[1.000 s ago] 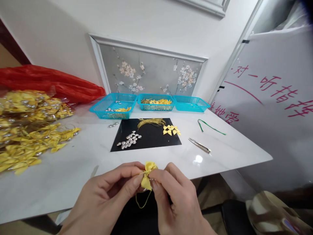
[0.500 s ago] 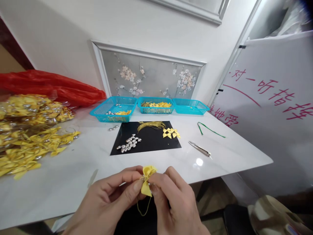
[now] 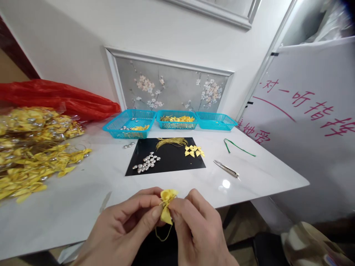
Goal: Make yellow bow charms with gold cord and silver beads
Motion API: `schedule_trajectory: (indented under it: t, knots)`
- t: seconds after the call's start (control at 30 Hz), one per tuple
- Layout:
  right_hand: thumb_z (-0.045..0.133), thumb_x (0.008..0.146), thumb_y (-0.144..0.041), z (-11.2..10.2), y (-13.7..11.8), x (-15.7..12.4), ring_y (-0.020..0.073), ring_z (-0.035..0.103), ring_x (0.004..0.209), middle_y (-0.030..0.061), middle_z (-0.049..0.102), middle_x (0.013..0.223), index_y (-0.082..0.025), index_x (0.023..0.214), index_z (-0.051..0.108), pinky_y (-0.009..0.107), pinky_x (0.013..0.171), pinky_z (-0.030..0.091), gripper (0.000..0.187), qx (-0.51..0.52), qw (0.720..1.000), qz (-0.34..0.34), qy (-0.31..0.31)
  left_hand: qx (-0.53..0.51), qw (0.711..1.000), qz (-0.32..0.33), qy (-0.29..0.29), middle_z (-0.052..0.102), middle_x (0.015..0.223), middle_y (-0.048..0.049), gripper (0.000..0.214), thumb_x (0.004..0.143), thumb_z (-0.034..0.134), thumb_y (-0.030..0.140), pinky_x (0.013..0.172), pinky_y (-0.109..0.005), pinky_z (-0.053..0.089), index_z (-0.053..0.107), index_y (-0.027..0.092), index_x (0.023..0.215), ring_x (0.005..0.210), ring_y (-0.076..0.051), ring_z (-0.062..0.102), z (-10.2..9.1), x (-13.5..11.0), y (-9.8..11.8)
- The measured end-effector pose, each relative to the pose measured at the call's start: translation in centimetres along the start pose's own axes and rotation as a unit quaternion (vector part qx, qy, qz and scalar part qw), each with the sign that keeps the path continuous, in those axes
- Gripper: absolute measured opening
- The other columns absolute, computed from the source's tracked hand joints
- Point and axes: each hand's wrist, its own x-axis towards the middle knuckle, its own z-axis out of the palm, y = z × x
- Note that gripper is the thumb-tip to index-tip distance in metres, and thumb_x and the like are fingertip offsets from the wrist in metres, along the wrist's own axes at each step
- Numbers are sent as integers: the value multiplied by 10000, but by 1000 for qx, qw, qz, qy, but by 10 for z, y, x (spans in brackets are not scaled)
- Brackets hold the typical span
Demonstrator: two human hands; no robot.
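A yellow ribbon bow (image 3: 166, 212) is pinched between my two hands just off the table's front edge. My left hand (image 3: 124, 223) grips its left side with thumb and forefinger. On the other side, the thumb and forefinger of my right hand (image 3: 196, 225) are closed at the bow's middle, around a thin gold cord (image 3: 164, 239) that loops down below it. The fingertips partly hide the knot. Beyond my hands, silver beads (image 3: 146, 162), a bundle of gold cords (image 3: 171, 142) and several small yellow bows (image 3: 193, 150) lie on a black mat (image 3: 172, 162).
Three blue baskets (image 3: 216, 126) line the wall. Finished-looking yellow bows (image 3: 41, 166) and a filled clear bag (image 3: 36, 123) cover the left side, by red plastic (image 3: 61, 98). Thread snips (image 3: 226, 168) and a green ribbon (image 3: 239, 147) lie to the right.
The bow has tipped slightly and sits a touch lower between my fingers. Both hands keep nearly the same place and grip.
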Motion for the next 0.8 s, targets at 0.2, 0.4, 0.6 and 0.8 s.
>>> schedule_trajectory:
  t: [0.2, 0.4, 0.6, 0.8]
  knots:
    - [479, 898, -53, -2, -7, -1, 130, 477, 546, -1, 434, 674, -226, 865, 645, 226, 452, 355, 242, -32, 999, 31, 4, 17, 1000, -13, -1, 727, 1209, -11, 161, 728, 807, 420, 840, -227, 588, 798, 287, 817, 972, -222, 728, -3, -2, 1]
    - [500, 885, -45, -3, -10, -3, 134, 487, 546, -5, 432, 680, -237, 882, 652, 235, 442, 334, 245, -54, 998, 35, 2, 28, 1000, 8, 2, 738, 1142, -26, 149, 714, 814, 419, 813, -223, 595, 807, 281, 771, 950, -225, 730, -5, 0, -1]
    - [500, 895, -60, -1, -9, -5, 133, 491, 559, 5, 442, 693, -222, 831, 630, 226, 450, 349, 217, -71, 997, 32, 17, 16, 1000, 26, 4, 747, 1075, -18, 143, 691, 831, 408, 768, -208, 601, 807, 274, 737, 857, -201, 741, -2, 1, -1]
    - [487, 918, -104, 0, -6, -4, 143, 465, 562, 8, 430, 687, -215, 814, 620, 250, 476, 335, 202, -61, 998, 14, 10, 53, 998, 38, 6, 754, 1071, -44, 203, 693, 811, 462, 744, -209, 605, 814, 265, 741, 868, -216, 747, -1, 4, 1]
